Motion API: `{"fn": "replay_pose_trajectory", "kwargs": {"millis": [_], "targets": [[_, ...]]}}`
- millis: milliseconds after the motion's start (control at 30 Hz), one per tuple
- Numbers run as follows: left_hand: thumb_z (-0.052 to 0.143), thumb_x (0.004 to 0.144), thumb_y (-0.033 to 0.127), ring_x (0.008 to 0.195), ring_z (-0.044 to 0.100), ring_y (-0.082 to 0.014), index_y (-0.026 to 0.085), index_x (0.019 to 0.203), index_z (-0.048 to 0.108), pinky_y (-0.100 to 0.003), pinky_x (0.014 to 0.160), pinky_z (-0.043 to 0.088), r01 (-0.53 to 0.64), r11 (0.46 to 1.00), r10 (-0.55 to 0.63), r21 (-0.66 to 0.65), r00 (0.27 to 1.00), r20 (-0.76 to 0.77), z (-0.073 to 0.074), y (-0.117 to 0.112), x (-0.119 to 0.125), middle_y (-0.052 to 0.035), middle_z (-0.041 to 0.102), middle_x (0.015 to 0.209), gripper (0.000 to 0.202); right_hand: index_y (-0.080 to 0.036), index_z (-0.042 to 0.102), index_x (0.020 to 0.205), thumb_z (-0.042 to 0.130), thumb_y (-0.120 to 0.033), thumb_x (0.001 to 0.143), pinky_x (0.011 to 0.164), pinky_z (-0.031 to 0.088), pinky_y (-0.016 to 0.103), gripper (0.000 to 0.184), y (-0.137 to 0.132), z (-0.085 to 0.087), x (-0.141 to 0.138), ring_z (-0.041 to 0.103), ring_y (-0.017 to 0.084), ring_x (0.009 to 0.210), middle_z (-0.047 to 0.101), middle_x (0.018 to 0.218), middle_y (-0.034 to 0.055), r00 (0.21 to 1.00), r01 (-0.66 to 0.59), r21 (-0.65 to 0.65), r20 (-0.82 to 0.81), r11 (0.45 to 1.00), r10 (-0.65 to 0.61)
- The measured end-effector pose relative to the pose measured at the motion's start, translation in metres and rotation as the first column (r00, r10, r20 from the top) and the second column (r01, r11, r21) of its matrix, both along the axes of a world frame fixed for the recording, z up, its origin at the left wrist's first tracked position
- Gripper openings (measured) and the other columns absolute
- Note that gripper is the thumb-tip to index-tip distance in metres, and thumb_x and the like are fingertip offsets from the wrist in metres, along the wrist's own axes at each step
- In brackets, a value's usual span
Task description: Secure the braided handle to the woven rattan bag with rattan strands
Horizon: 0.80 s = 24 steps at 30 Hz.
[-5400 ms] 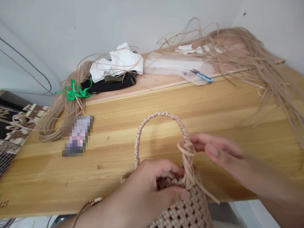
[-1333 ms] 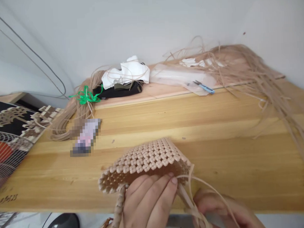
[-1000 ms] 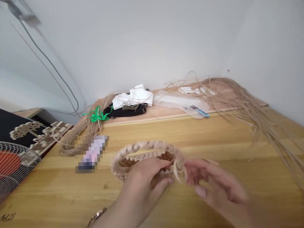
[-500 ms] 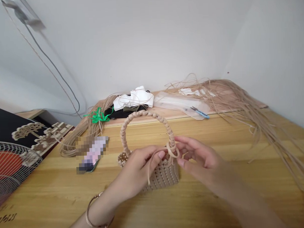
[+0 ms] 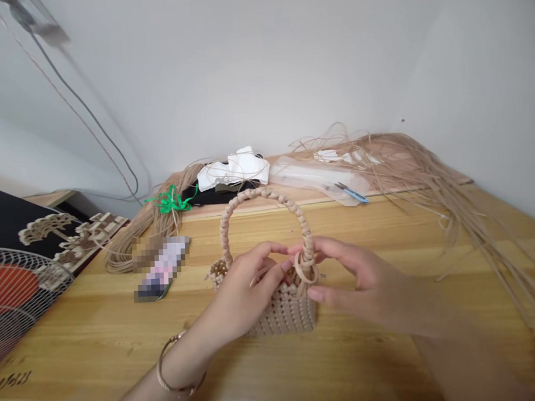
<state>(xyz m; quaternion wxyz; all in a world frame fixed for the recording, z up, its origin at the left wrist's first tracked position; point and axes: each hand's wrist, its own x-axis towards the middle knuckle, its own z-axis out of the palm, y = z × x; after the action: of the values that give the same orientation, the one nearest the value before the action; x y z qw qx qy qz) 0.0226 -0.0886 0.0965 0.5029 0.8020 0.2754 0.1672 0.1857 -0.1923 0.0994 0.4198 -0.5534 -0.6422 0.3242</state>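
A small beige woven basket (image 5: 289,311) stands on the table in front of me, with a tall arched, wrapped handle (image 5: 262,193). At the right foot of the handle a flat beige cord (image 5: 305,272) makes a loose loop. My left hand (image 5: 257,283), a bracelet on its wrist, reaches across the basket and pinches the cord beside that loop; part of the strand is hidden under its fingers. My right hand (image 5: 353,267) is at the handle's right foot, its fingertips on the handle from behind and its thumb by the basket's rim.
At the back lie a cord bundle with a green tie (image 5: 171,199), white paper (image 5: 235,169), plastic wrapping (image 5: 310,178), blue snips (image 5: 352,193) and many loose cords (image 5: 424,166). A phone (image 5: 167,265) lies left; a fan (image 5: 16,291) stands at the left edge.
The basket has shifted slightly right. My left fingers have moved up to the loop, and the cord end that hung below them no longer shows. My right thumb has dropped a little.
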Motion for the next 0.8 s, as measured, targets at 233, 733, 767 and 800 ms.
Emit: {"fn": "replay_pose_trajectory", "kwargs": {"millis": [233, 733, 767, 800], "targets": [[0.048, 0.084, 0.032, 0.068, 0.062, -0.0119, 0.019, 0.099, 0.053, -0.020, 0.063, 0.047, -0.038, 0.999, 0.038, -0.013, 0.999, -0.017, 0.003, -0.003, 0.001, -0.0006, 0.067, 0.073, 0.021, -0.021, 0.058, 0.078, 0.062, -0.025, 0.077, 0.081, 0.040, 0.027, 0.006, 0.010, 0.000, 0.005, 0.054, 0.015, 0.088, 0.058, 0.089, -0.0010, 0.992, -0.046, 0.002, 0.114, 0.999, 0.046], [0.069, 0.067, 0.023, 0.087, 0.058, -0.0156, 0.024, 0.110, 0.054, -0.025, 0.075, 0.046, 0.125, 0.988, -0.115, 0.092, 0.987, -0.108, -0.001, -0.007, -0.010, 0.0004, 0.062, 0.094, 0.045, -0.022, 0.059, 0.091, 0.053, -0.015, 0.078, 0.079, 0.042, 0.031, 0.016, 0.004, 0.012, 0.008, 0.056, 0.019, 0.089, 0.062, 0.096, 0.0023, 0.863, -0.082, 0.105, 0.504, 0.991, 0.018], [0.068, 0.068, 0.022, 0.085, 0.058, -0.0152, 0.025, 0.110, 0.053, -0.025, 0.074, 0.046, 0.121, 0.987, -0.109, 0.106, 0.988, -0.112, -0.001, -0.007, -0.010, 0.0009, 0.062, 0.091, 0.044, -0.022, 0.058, 0.091, 0.052, -0.014, 0.078, 0.079, 0.043, 0.031, 0.016, 0.002, 0.012, 0.007, 0.056, 0.019, 0.089, 0.062, 0.095, 0.0022, 0.855, -0.077, 0.101, 0.519, 0.992, 0.013], [0.067, 0.069, 0.021, 0.084, 0.059, -0.0147, 0.025, 0.110, 0.053, -0.024, 0.073, 0.046, 0.113, 0.987, -0.101, 0.117, 0.989, -0.112, 0.000, -0.008, -0.009, 0.0014, 0.063, 0.090, 0.044, -0.022, 0.058, 0.091, 0.052, -0.014, 0.077, 0.078, 0.043, 0.032, 0.017, 0.001, 0.012, 0.007, 0.056, 0.020, 0.088, 0.062, 0.095, 0.0024, 0.846, -0.062, 0.105, 0.534, 0.992, -0.004]]}}
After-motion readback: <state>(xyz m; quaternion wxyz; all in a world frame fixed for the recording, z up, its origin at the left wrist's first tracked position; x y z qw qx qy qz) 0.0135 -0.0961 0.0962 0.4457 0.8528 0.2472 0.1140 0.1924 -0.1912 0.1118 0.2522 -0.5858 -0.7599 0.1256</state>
